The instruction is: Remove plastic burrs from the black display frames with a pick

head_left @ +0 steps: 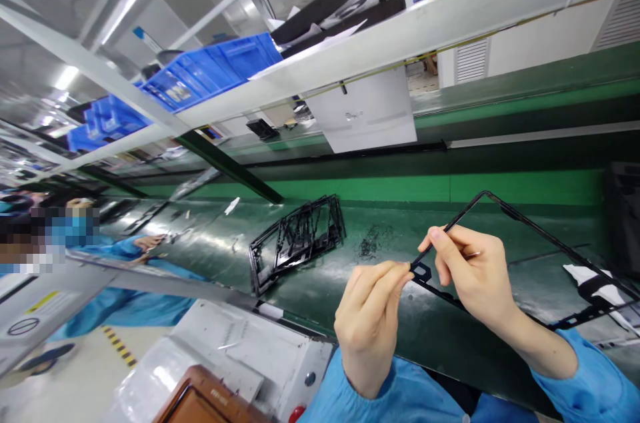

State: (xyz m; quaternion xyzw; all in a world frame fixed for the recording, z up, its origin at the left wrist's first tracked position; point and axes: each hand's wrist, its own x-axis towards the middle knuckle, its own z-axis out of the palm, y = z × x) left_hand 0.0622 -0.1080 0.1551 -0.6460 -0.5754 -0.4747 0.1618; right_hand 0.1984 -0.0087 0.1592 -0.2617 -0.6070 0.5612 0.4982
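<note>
A thin black plastic frame (530, 226) is held above the green conveyor belt (400, 316). My left hand (370, 323) pinches the frame's near left corner between thumb and forefinger. My right hand (475, 280) is closed too, gripping the frame's left edge just beside that corner, with what looks like a slim tool in its fingers. A stack of similar black frames (297, 240) lies on the belt to the left of my hands. Small black scraps (370, 244) sit on the belt beyond my left hand.
An overhead shelf (350, 53) carries blue bins (215, 70) and black trays (345, 3). A white sheet (367, 113) hangs from it. Another person in blue sleeves (125, 250) works at the belt on the left. A grey machine housing (235, 350) sits near my left arm.
</note>
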